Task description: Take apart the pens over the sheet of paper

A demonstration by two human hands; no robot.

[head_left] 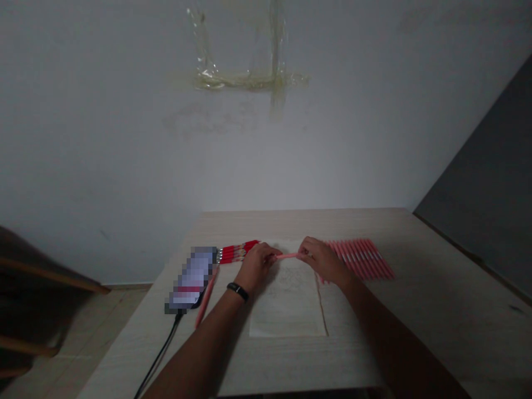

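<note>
My left hand (255, 267) and my right hand (322, 259) are close together above a sheet of paper (286, 302), both gripping a pink pen (287, 256) that runs level between them. Its ends are hidden inside my fingers. A row of red pens (236, 252) lies beyond my left hand, and a fanned row of pink pens (361, 259) lies just past my right hand. One loose pink pen (206, 297) lies on the table next to a phone (191, 280). My left wrist wears a black band (238, 291).
The pale wood table (432, 282) stands against a grey wall with tape residue (245, 77). A black cable (158, 354) runs from the phone over the near edge. A dark wooden chair (37, 288) stands at the left, above a tiled floor.
</note>
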